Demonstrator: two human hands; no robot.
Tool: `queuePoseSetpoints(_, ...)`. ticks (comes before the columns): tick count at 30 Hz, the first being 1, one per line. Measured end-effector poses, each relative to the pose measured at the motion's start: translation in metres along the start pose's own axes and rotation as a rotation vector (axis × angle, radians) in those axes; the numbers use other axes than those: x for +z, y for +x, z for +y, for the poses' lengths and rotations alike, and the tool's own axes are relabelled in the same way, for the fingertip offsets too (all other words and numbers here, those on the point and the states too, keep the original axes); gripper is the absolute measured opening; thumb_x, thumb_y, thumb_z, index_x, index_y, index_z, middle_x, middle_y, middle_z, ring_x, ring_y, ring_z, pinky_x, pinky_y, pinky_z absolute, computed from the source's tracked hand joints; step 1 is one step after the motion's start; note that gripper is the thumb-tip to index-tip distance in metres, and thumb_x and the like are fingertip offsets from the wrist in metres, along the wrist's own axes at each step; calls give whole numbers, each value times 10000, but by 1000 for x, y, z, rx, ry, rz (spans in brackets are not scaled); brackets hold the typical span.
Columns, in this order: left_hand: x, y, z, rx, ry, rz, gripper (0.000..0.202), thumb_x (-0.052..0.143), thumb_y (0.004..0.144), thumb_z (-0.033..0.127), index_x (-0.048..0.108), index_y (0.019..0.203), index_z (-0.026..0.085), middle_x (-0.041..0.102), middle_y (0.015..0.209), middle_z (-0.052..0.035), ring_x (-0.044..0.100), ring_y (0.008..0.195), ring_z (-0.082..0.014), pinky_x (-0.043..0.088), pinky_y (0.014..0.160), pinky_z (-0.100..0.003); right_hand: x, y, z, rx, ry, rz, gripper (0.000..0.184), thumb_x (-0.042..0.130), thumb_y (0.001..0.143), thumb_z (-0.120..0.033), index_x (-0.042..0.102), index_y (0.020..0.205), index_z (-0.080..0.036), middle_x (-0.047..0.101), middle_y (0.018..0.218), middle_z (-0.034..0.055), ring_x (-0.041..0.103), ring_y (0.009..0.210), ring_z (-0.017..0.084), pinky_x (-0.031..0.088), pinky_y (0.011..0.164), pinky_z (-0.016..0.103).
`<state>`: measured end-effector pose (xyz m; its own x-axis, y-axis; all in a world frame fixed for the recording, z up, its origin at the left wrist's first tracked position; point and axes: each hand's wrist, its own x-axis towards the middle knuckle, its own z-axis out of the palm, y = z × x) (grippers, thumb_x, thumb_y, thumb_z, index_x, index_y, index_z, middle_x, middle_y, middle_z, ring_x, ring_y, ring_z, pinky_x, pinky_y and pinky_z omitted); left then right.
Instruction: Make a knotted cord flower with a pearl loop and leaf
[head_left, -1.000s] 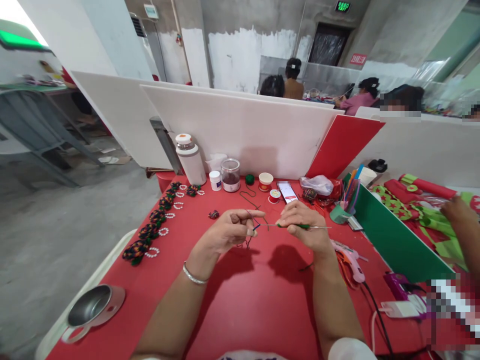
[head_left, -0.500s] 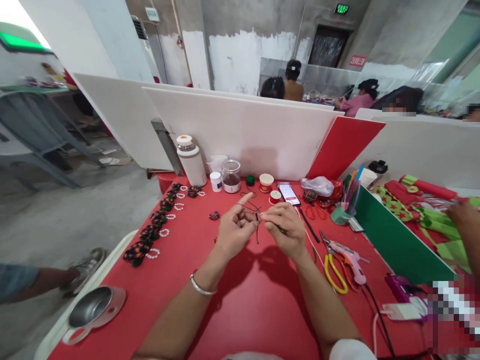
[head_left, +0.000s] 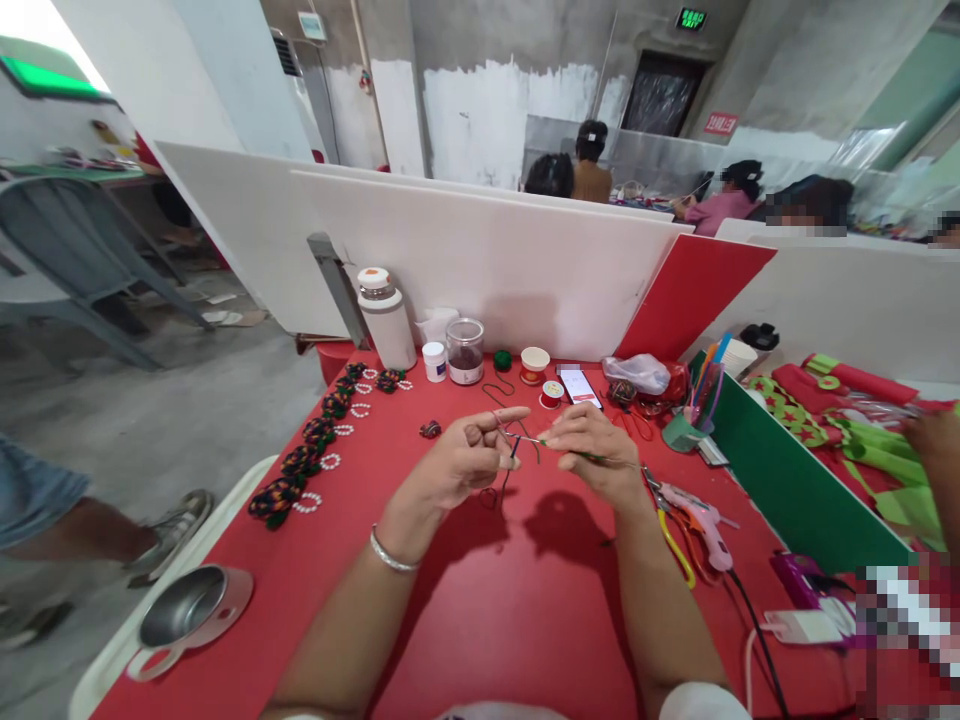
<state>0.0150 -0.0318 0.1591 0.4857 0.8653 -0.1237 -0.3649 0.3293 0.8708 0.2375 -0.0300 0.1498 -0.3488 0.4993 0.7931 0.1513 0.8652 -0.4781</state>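
Note:
Above the middle of the red table (head_left: 480, 590), my left hand (head_left: 461, 460) pinches a thin dark cord (head_left: 508, 462), its index finger stretched out and the other fingers curled. The cord's ends hang down in a loop toward the table. Just to the right, my right hand (head_left: 592, 450) is closed on a thin green-handled tool (head_left: 592, 457). The tool's fine metal tip points left and meets the cord between the two hands. A silver bangle (head_left: 390, 553) sits on my left wrist.
A row of woven knots with bead rings (head_left: 304, 462) lines the left edge. A white bottle (head_left: 386, 318), jars (head_left: 465, 350), spools and a phone (head_left: 580, 387) stand at the back. Pliers (head_left: 670, 530), a glue gun (head_left: 697, 512) and a metal cup (head_left: 184, 622) lie nearby. A passer-by's leg (head_left: 67, 525) is at left.
My hands came together at the cord, then drew slightly apart again. The view shifted a little. A passer-by's leg entered at the left and moved further in.

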Motion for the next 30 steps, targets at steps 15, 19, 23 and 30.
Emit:
queuePoseSetpoints(15, -11, 1, -4, -58, 96, -140, 574, 770, 562, 89, 760, 1134, 141, 601, 631, 18, 406, 418, -35, 240, 362, -172, -22, -7, -8, 170, 199, -1, 124, 699, 904, -353, 799, 941, -289, 765, 804, 48, 641, 851, 239, 502, 817, 442)
queuePoseSetpoints(19, -11, 0, -4, -46, 88, -139, 557, 746, 555, 68, 769, 1108, 132, 597, 640, 20, 379, 402, -17, 215, 359, -176, -21, -9, -5, 230, 277, 30, 140, 701, 897, -376, 806, 901, -283, 758, 778, 54, 633, 830, 240, 497, 809, 441)
queuePoseSetpoints(23, -13, 2, -3, -68, 94, -147, 596, 761, 553, 74, 751, 1147, 126, 611, 639, 8, 440, 431, -45, 233, 371, -182, -15, -10, 0, 283, 341, 77, 166, 700, 890, -404, 807, 861, -280, 746, 756, 53, 633, 805, 235, 502, 816, 445)
queuePoseSetpoints(30, -13, 3, -5, -43, 98, -130, 647, 781, 559, 75, 719, 1201, 124, 595, 621, 18, 465, 459, -60, 295, 415, -188, -9, -10, 3, 290, 334, 118, 172, 703, 885, -414, 794, 840, -276, 730, 750, 43, 635, 804, 227, 516, 816, 437)
